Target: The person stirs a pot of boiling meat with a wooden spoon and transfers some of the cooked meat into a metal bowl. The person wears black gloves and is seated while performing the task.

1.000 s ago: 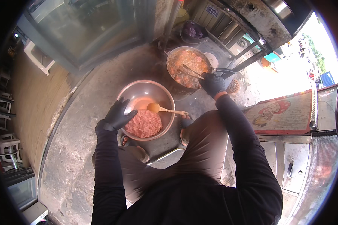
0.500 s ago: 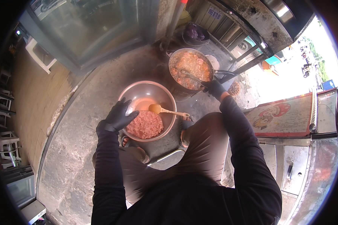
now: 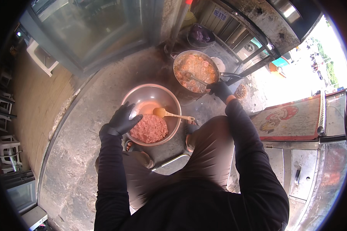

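The right hand point(image 3: 220, 91) grips the tongs point(image 3: 199, 80), probably light, stiff and best held at the rear end, their tips in the pot point(image 3: 186, 92) toward the far edge of the floor point(image 3: 77, 165), while the left hand point(image 3: 122, 120), fingers loosely spread, lies over the left rim of the bowl point(image 3: 158, 92).

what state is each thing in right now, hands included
Left hand: gloved, fingers spread at the bowl's left rim
Right hand: gloved, closed on the tongs
Tongs: far end in the pot
Pot: uncovered, contents bubbling
Bowl: uncovered, partly filled
Ground meat: pink, raw-looking, in one mound
Spoon: idle, handle across the bowl's right rim
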{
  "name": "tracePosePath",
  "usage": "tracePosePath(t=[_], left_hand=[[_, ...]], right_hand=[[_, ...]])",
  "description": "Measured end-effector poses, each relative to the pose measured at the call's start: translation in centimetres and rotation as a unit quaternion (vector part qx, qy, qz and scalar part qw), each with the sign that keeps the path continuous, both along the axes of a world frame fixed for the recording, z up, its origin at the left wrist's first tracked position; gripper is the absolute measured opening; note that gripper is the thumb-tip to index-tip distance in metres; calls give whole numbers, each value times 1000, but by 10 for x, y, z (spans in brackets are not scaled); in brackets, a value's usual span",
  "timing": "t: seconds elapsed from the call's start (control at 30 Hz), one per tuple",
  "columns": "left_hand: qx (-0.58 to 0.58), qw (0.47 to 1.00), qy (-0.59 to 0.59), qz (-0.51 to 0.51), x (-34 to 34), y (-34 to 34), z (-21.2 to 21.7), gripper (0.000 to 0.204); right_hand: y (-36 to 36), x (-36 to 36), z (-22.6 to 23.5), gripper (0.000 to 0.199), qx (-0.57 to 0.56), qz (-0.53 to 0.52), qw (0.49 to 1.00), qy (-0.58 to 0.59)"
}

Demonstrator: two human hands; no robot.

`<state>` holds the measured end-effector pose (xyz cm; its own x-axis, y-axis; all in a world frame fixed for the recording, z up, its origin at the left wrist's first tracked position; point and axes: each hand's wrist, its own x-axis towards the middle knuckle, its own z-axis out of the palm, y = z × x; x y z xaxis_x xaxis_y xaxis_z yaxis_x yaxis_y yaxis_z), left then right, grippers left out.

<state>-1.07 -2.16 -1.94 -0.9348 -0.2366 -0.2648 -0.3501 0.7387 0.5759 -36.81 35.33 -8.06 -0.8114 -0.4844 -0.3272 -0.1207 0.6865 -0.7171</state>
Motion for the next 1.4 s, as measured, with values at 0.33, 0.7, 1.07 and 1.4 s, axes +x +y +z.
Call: tracePosePath(t=[0.33,0.7,1.07,1.4], left_hand=[[-3,1000,-5,2,0,1,0,77],[-9,1000,-8,-8,-1,0,-2,77],[1,1000,-20,-5,-1,1,0,79],[1,1000,-15,1,0,0,-2,78]], right_hand=[[-31,13,22,41,41,83,990,105],[-41,0,13,39,15,92,995,-28],[-42,-13,-13,33,-54,244,965,77],[-3,6,50,38,79,-2,982,169]])
